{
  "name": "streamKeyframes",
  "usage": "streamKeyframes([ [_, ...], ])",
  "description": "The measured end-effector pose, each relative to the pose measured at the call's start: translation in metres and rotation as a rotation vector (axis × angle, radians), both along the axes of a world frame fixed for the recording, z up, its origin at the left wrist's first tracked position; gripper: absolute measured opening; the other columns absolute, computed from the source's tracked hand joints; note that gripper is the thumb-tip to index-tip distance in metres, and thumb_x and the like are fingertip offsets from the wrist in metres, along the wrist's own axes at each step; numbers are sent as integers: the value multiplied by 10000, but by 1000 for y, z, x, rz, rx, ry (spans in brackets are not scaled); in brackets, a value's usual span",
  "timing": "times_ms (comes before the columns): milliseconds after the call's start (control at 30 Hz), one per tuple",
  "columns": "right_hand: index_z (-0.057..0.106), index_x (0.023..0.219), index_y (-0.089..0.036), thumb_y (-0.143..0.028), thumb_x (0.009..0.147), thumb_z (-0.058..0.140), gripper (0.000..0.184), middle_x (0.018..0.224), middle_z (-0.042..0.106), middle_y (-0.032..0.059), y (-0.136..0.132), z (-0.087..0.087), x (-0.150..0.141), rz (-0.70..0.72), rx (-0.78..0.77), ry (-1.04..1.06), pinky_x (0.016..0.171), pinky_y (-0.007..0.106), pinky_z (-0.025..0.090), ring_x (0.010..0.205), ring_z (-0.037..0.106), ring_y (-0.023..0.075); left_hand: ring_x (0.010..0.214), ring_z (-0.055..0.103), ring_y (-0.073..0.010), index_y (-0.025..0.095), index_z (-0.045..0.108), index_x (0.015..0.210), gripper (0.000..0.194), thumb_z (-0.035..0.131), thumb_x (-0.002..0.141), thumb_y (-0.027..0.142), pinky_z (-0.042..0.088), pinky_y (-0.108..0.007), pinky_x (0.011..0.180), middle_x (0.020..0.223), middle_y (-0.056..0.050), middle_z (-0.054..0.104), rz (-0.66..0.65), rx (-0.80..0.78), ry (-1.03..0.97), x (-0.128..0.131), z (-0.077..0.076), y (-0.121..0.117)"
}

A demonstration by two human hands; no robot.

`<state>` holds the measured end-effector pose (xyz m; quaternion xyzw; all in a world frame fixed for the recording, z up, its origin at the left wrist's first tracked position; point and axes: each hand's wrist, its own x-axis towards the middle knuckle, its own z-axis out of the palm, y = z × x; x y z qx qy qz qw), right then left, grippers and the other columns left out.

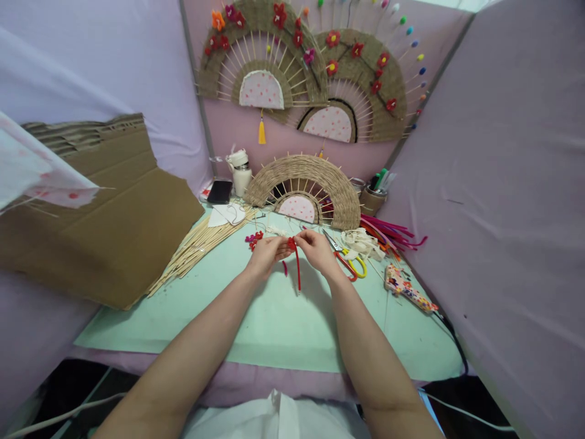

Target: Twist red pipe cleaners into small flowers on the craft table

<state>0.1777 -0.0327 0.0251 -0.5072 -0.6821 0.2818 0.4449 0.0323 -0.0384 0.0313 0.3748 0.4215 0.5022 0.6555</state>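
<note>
Pinching a red pipe cleaner (298, 271) in the fingertips of both left hand (264, 255) and right hand (319, 249), just in front of the standing fan (301, 163). Apparently looped at the top, though too small to be sure; hanging unshaped below. Already formed: small flowers (258, 235), front-left of the standing fan. No flowers seen on its band.

Single head-worn view from above the forearms; facing forward and down; hands at middle distance, table beyond
</note>
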Motion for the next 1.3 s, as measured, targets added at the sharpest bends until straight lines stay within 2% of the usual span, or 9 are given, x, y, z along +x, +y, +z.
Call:
streamKeyframes([
  [233, 575, 772, -181, -386, 833, 447, 250, 724, 612, 5, -3, 1, -2, 13, 20, -20, 638, 252, 387, 673, 527, 136, 658, 592, -111, 114, 690, 701, 207, 739, 548, 245, 482, -257, 705, 715, -62, 671, 65, 33, 63, 0, 0, -2],
  [367, 550, 796, -178, -405, 839, 439, 256, 760, 645, 26, -3, 0, -3, -2, -70, 10, 628, 256, 404, 661, 552, 136, 677, 594, -117, 116, 689, 704, 221, 739, 544, 259, 482, -264, 709, 739, -63, 675, 96, 41, 41, -1, 0, -1],
  [533, 564, 768, -159, -453, 831, 453, 321, 719, 650, 39, -4, -1, -5, 65, -157, 9, 615, 252, 413, 630, 561, 130, 660, 602, -118, 111, 673, 686, 205, 702, 580, 283, 480, -257, 695, 717, -77, 682, 96, 15, -17, -3, 1, 1],
  [667, 578, 747, -145, -467, 786, 524, 329, 695, 661, 48, -7, 3, -7, 100, -247, 48, 598, 245, 415, 595, 553, 118, 649, 610, -118, 106, 677, 723, 198, 673, 603, 265, 477, -255, 695, 705, -76, 683, 83, 24, -59, -5, 0, 3],
  [833, 592, 779, -137, -381, 694, 641, 264, 716, 680, 56, -7, 2, -6, 150, -330, 181, 615, 245, 434, 624, 586, 122, 672, 613, -123, 107, 679, 747, 219, 660, 614, 279, 465, -249, 693, 720, -78, 684, 56, 48, -39, -7, -2, 4],
  [1067, 589, 740, -145, -367, 691, 624, 230, 674, 658, 32, -8, 0, -8, 179, -320, 189, 626, 252, 426, 625, 582, 129, 598, 552, -96, 127, 674, 725, 256, 738, 538, 289, 431, -228, 620, 673, -29, 646, 113, 100, 79, -3, -3, 2],
  [1167, 590, 717, -151, -373, 713, 591, 223, 658, 646, 27, -6, -2, -7, 190, -285, 141, 593, 245, 407, 605, 561, 130, 544, 513, -92, 129, 682, 700, 222, 721, 555, 292, 414, -237, 583, 617, -17, 626, 105, 137, 149, -5, -6, 4],
  [1300, 606, 665, -165, -359, 720, 555, 208, 620, 628, 24, -1, -4, -5, 54, -168, -29, 551, 247, 366, 587, 541, 145, 538, 505, -106, 126, 686, 658, 155, 685, 585, 262, 399, -242, 559, 567, -17, 605, 101, 217, 266, -9, -9, 8],
])
